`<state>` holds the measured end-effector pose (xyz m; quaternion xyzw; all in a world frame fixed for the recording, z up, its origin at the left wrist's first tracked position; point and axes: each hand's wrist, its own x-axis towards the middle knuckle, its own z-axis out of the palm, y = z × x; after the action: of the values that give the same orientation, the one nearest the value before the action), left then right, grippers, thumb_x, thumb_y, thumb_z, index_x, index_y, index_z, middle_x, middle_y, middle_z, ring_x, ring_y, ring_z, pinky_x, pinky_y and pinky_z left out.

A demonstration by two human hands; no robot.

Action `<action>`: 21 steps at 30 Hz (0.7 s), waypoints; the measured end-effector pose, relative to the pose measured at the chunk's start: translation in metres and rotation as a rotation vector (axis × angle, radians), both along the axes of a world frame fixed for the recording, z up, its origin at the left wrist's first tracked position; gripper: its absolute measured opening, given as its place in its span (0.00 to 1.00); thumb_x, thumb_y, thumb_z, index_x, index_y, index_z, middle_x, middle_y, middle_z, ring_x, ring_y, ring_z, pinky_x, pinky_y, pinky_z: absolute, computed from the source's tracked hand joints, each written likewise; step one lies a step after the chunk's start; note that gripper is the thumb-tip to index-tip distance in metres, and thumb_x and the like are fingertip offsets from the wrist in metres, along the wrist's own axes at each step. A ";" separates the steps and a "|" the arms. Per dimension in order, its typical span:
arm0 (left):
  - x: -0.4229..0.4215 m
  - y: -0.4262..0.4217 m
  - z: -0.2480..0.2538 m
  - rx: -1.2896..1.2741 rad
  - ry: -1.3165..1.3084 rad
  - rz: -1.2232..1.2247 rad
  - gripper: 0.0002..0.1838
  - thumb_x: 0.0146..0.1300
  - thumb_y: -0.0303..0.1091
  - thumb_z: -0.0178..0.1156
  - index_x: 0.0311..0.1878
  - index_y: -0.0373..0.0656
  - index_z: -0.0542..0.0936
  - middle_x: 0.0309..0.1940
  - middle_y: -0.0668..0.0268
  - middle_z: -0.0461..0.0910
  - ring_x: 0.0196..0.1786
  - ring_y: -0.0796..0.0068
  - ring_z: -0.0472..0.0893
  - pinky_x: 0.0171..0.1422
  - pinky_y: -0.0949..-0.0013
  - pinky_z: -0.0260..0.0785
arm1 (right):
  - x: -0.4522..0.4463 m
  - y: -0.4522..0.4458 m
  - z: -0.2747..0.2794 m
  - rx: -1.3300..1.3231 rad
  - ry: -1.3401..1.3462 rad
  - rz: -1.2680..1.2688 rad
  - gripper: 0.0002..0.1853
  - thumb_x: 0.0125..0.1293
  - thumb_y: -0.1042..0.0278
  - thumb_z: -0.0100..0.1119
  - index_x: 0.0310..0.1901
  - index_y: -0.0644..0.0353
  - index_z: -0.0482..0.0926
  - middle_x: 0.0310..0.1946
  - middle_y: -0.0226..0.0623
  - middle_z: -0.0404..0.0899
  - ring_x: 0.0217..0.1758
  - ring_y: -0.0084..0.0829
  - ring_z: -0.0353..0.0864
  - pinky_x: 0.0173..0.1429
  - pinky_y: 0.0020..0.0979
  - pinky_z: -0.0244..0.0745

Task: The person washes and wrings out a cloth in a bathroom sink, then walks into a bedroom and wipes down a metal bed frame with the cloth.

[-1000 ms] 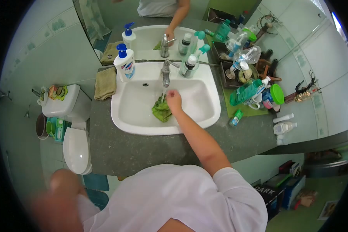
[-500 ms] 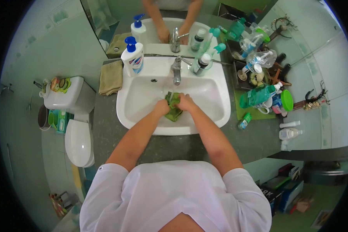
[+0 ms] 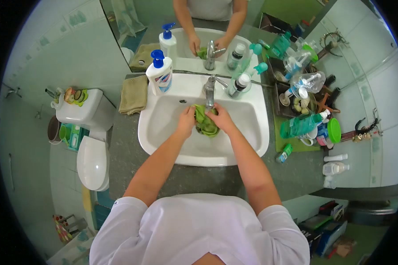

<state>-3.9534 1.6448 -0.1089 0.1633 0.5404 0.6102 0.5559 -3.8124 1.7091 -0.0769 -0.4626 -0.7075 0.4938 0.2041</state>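
Note:
Under the spout of the faucet (image 3: 209, 95), a bunched, wet-looking green cloth (image 3: 206, 123) hangs inside the white sink (image 3: 163, 141). My left hand (image 3: 187, 120) grips its left edge, fingers closed. On the other side, my right hand (image 3: 221, 118) pinches the upper right part of the cloth. Lower folds droop between the hands toward the basin floor and cover the drain area. Whether water is running is hard to make out.
A white pump bottle with blue top (image 3: 160, 77) stands on the sink's left corner, beside a folded tan towel (image 3: 133, 95). Behind the right rim is a dark-labelled bottle (image 3: 239, 85). Green mouthwash (image 3: 300, 126) and toiletries crowd the right counter; the toilet (image 3: 93, 163) is left.
Both hands have lifted the cloth closer to the faucet and spread it somewhat wider. The whole view has shifted a little, with the sink now lower in it.

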 end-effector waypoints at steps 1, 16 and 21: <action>0.000 0.003 -0.001 0.010 0.016 0.015 0.15 0.65 0.41 0.47 0.40 0.39 0.75 0.30 0.66 0.74 0.29 0.78 0.72 0.32 0.73 0.65 | -0.002 0.000 0.003 0.045 -0.139 0.060 0.23 0.53 0.62 0.61 0.48 0.64 0.68 0.42 0.48 0.73 0.45 0.40 0.74 0.48 0.33 0.69; -0.023 0.013 0.034 0.096 0.702 -0.277 0.16 0.62 0.43 0.52 0.38 0.39 0.78 0.24 0.71 0.74 0.25 0.80 0.70 0.31 0.74 0.64 | 0.010 -0.001 -0.010 -0.076 -0.143 0.084 0.17 0.55 0.72 0.52 0.47 0.65 0.72 0.32 0.39 0.77 0.37 0.32 0.77 0.42 0.32 0.72; -0.024 0.011 0.022 -0.022 0.182 -0.171 0.17 0.63 0.46 0.50 0.44 0.42 0.74 0.37 0.67 0.76 0.35 0.75 0.76 0.38 0.68 0.70 | 0.013 0.010 -0.043 -0.540 0.645 -0.342 0.13 0.57 0.71 0.45 0.42 0.62 0.76 0.33 0.38 0.77 0.34 0.29 0.75 0.40 0.28 0.69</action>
<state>-3.9779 1.6554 -0.0870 0.2575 0.5794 0.5372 0.5563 -3.7995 1.7195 -0.1202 -0.4321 -0.3671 0.7386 0.3646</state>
